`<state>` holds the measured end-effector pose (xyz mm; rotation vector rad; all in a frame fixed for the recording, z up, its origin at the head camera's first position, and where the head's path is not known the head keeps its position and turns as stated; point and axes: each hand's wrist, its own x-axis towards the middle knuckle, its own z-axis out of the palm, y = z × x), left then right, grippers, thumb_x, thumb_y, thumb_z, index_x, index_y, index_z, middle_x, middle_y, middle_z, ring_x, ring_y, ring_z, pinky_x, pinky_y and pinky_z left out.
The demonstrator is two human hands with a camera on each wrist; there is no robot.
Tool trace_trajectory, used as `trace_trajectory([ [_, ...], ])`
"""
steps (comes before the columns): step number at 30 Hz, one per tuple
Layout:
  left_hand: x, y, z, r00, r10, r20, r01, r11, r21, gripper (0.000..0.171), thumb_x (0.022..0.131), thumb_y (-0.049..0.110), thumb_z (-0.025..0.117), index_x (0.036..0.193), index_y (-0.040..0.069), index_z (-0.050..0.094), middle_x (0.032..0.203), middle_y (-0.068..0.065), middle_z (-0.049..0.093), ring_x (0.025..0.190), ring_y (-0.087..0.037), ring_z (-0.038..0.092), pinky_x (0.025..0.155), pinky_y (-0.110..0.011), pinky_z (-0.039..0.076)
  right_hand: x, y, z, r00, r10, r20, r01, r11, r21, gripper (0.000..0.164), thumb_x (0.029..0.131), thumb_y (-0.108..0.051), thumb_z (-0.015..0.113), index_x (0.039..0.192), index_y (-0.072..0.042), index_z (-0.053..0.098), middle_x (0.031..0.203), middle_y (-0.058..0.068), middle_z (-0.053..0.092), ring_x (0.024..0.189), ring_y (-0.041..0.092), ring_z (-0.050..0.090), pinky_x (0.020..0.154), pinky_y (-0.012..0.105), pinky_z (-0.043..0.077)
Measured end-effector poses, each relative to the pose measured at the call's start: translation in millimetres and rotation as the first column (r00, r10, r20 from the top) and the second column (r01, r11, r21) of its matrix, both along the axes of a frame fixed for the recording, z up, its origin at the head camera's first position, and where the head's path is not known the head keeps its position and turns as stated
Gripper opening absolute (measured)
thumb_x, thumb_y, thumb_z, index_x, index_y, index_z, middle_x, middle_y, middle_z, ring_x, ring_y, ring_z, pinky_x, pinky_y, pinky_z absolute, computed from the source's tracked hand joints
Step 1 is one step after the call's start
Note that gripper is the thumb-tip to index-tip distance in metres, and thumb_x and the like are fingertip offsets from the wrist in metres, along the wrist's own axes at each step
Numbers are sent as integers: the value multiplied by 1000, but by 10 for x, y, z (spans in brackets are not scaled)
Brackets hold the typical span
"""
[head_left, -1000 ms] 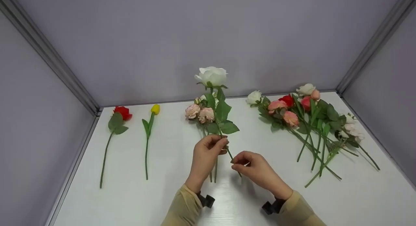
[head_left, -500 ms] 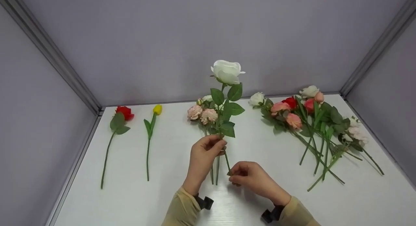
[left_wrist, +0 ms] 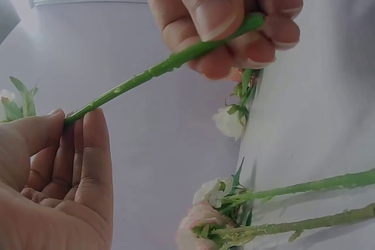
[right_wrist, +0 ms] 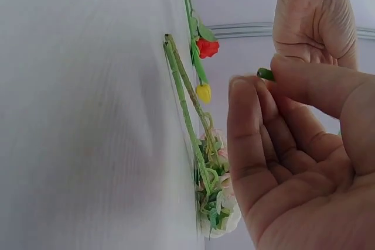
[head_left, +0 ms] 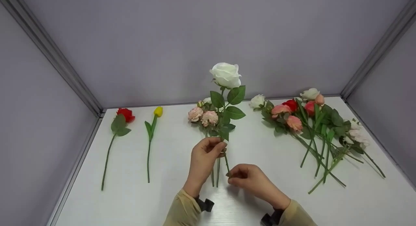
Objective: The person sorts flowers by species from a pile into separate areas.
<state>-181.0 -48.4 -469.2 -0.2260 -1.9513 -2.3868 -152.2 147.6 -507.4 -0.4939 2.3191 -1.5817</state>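
A white rose (head_left: 225, 75) with green leaves stands nearly upright above the table, held by both hands. My left hand (head_left: 204, 157) pinches its stem just below the leaves. Lower down, my right hand (head_left: 253, 182) pinches the stem close to its cut end. In the left wrist view the green stem (left_wrist: 135, 80) runs between the two hands; in the right wrist view its tip (right_wrist: 265, 74) pokes out between thumb and fingers. Behind the left hand lie pale pink flowers (head_left: 209, 118) on the table, their middle stems partly hidden by that hand.
On the left of the white table (head_left: 175, 161) lie a red rose (head_left: 125, 115) and a yellow tulip (head_left: 158, 112). A heap of several mixed flowers (head_left: 308, 118) with crossing stems covers the right side. Grey walls (head_left: 130, 50) enclose the back and sides.
The white rose has swung from leaning left to nearly upright and turned a little, its head shifting right. My right hand has moved down the stem towards its end.
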Motion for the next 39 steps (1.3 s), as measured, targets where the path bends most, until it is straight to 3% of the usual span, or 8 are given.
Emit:
trace_trajectory([
  [9, 41, 3, -16, 1000, -24, 6, 24, 1000, 16, 26, 94, 13, 77, 112, -5, 69, 101, -17, 71, 94, -31, 71, 81, -40, 61, 37, -26, -4, 1000, -21, 1, 21, 1000, -18, 19, 91, -15, 79, 102, -1, 74, 86, 3, 72, 75, 14, 65, 66, 26, 55],
  [21, 77, 14, -6, 999, -38, -22, 35, 992, -125, 33, 95, 18, 76, 123, 0, 70, 103, -10, 72, 92, -25, 70, 78, -36, 61, 68, -53, 6, 1000, -27, -3, 26, 999, -36, 21, 92, -16, 78, 105, -1, 73, 91, 2, 74, 82, 18, 70, 70, 29, 59],
  [25, 57, -182, 9, 999, 18, -46, -25, 986, -165, 32, 96, 18, 75, 122, 2, 70, 104, -11, 71, 91, -25, 68, 77, -36, 61, 72, -77, 19, 1000, -5, -14, 5, 1000, -24, 31, 98, -24, 73, 121, -4, 71, 97, 2, 73, 87, 22, 70, 74, 31, 58],
  [28, 25, -511, 35, 996, 82, -40, -90, 962, -259, 30, 97, 17, 74, 123, 3, 71, 103, -10, 70, 91, -24, 67, 76, -35, 60, 95, -79, 29, 999, 5, -52, -4, 1000, 24, 39, 101, -33, 68, 131, -8, 67, 104, 1, 72, 93, 21, 69, 80, 32, 57],
  [30, -12, -816, 64, 989, 144, -27, -145, 922, -359, 28, 97, 14, 72, 123, 4, 71, 103, -10, 71, 89, -23, 67, 75, -33, 60, 111, -81, 42, 994, 14, -109, -6, 997, 75, 43, 102, -38, 65, 135, -11, 64, 113, 1, 71, 101, 19, 68, 84, 33, 56],
  [32, -40, -1188, 92, 979, 205, -13, -186, 856, -483, 29, 99, 13, 70, 126, 5, 71, 105, -10, 71, 90, -23, 67, 75, -32, 59, 114, -93, 69, 982, 34, -184, -10, 992, 129, 46, 102, -40, 64, 138, -12, 62, 120, 1, 69, 109, 18, 65, 89, 36, 56],
  [37, -38, -2266, 55, 934, 357, -27, -249, 594, -765, 33, 102, 15, 62, 132, 2, 67, 117, -17, 70, 95, -27, 66, 75, -33, 54, 66, -205, 192, 937, 135, -322, -46, 962, 268, 50, 102, -45, 63, 142, -16, 59, 134, -2, 63, 124, 18, 58, 99, 42, 51],
  [39, 9, -2652, 24, 909, 415, -24, -255, 512, -820, 36, 104, 16, 59, 136, 0, 64, 121, -21, 68, 98, -29, 66, 74, -32, 52, 46, -283, 245, 924, 176, -339, -68, 949, 308, 48, 102, -47, 62, 141, -18, 60, 136, -4, 62, 126, 17, 56, 102, 42, 49],
])
